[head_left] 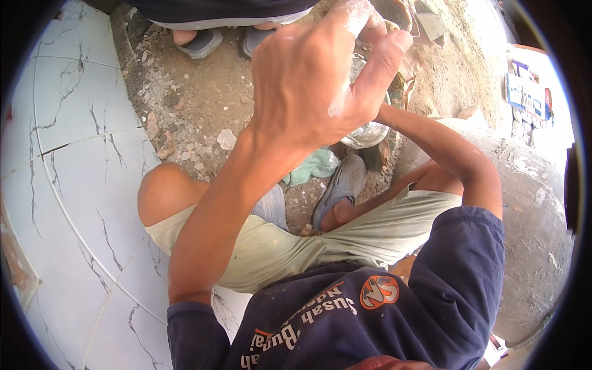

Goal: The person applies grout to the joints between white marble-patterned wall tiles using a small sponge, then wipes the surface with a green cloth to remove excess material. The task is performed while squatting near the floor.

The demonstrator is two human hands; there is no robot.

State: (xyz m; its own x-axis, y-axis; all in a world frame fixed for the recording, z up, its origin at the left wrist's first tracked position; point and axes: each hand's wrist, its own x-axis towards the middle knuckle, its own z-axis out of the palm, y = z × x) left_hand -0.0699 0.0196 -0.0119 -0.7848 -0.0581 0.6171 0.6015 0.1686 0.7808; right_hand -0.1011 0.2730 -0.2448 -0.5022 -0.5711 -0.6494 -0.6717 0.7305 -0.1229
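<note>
My left hand is raised close in front, pale dusty smears on its skin. Its fingers are drawn in toward the thumb at the upper right; a small tan bit shows by the thumb tip, but what it is I cannot make out. My right forearm reaches in behind that hand, which hides my right hand and anything it may hold. Just below the left thumb is a clear, see-through container or bag, partly covered. A pale green cloth lies crumpled on the ground under my wrist.
White marble-patterned tiles run down the left, beside rough ground with rubble. Another person's grey sandals stand at the top. A rounded grey cement surface bulges at the right. My own grey shoe is below the container.
</note>
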